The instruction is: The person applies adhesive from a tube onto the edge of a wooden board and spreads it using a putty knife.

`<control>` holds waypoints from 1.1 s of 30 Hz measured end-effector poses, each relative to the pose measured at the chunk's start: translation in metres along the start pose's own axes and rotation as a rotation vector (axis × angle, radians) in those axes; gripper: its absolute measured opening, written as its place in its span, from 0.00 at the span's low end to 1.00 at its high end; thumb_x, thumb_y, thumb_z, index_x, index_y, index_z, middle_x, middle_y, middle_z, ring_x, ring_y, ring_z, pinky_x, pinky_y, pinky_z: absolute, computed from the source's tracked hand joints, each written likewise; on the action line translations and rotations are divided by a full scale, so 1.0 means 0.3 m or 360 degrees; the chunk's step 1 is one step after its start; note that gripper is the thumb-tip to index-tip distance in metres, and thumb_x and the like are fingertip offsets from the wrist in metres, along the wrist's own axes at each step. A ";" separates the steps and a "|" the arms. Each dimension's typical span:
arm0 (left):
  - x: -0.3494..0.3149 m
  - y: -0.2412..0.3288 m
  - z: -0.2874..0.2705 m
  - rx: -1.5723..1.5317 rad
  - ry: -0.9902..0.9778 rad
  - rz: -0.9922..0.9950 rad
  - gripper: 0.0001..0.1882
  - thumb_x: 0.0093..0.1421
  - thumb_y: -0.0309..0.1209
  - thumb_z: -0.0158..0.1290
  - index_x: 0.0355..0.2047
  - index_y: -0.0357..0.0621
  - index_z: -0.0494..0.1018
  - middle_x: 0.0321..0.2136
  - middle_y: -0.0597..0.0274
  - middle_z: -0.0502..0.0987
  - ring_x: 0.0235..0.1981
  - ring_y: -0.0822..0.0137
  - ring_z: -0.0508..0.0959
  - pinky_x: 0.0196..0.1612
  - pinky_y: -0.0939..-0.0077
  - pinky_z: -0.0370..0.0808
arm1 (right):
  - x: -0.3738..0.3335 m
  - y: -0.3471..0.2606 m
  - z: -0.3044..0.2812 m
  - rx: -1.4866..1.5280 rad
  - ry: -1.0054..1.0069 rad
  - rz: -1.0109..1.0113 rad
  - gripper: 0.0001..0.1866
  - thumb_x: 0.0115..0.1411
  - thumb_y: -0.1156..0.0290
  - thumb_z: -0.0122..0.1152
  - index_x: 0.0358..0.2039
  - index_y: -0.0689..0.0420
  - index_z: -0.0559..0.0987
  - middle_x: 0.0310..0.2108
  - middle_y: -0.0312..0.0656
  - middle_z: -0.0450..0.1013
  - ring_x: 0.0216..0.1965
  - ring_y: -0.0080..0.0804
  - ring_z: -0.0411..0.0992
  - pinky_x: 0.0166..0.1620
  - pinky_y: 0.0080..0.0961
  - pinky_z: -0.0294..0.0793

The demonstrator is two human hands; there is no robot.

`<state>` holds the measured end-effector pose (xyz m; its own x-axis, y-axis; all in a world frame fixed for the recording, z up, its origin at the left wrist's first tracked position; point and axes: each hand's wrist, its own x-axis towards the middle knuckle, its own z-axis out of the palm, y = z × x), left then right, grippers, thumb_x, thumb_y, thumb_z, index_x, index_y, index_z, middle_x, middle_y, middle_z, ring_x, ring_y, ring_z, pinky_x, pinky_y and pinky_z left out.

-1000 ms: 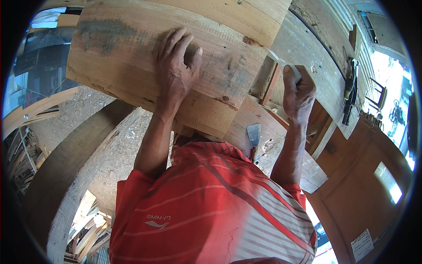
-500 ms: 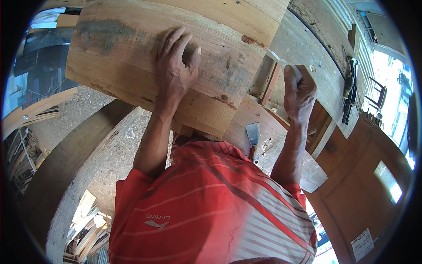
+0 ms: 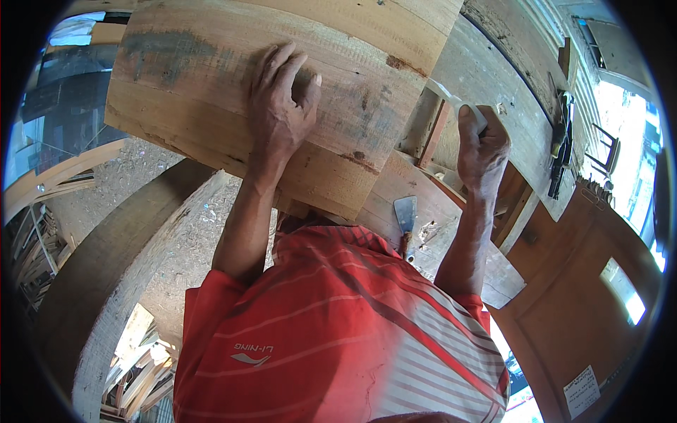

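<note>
My left hand lies flat, fingers spread, on a wide pale wooden board that tilts across the upper left. My right hand is closed around a thin white strip-like tool whose tip points toward the board's right end. The board's right edge has dark knots and stains. A metal scraper with a wooden handle lies on the bench between my forearms, touching neither hand.
A curved wooden beam sweeps along the left. Sawdust covers the surface beside it. Wooden planks and dark tools sit at the upper right. A brown wooden panel fills the lower right. Stacked timber offcuts lie below.
My right hand has shifted slightly with the white tool near the board's end. My left hand stays pressed on the board.
</note>
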<state>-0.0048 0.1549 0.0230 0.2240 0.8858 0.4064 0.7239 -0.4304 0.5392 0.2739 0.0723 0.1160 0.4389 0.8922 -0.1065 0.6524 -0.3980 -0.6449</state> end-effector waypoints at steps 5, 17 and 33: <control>0.001 -0.004 0.001 -0.0005 -0.0004 0.0007 0.17 0.59 0.27 0.65 0.47 0.35 0.80 0.52 0.52 0.80 0.55 0.48 0.78 0.59 0.56 0.74 | -0.001 0.012 0.000 0.0020 0.0015 -0.0010 0.13 0.68 0.62 0.63 0.32 0.60 0.80 0.19 0.36 0.71 0.25 0.21 0.67 0.30 0.27 0.69; -0.001 -0.002 -0.005 -0.0031 0.0006 -0.0039 0.17 0.58 0.26 0.64 0.48 0.36 0.80 0.53 0.50 0.80 0.56 0.47 0.77 0.61 0.55 0.74 | 0.020 -0.016 0.061 0.0378 0.0007 -0.0023 0.17 0.70 0.58 0.63 0.34 0.61 0.81 0.21 0.31 0.70 0.25 0.18 0.65 0.30 0.24 0.67; 0.001 -0.001 -0.013 -0.0049 -0.0034 -0.0110 0.18 0.57 0.27 0.64 0.48 0.36 0.80 0.54 0.51 0.80 0.59 0.46 0.75 0.63 0.53 0.72 | 0.124 -0.134 0.226 0.0340 -0.0167 -0.0068 0.18 0.67 0.57 0.64 0.31 0.62 0.81 0.18 0.37 0.70 0.23 0.22 0.66 0.29 0.28 0.69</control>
<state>-0.0075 0.1546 0.0257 0.1882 0.9169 0.3520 0.7178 -0.3730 0.5879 0.2221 0.1358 0.0866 0.3398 0.9291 -0.1463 0.5188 -0.3149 -0.7948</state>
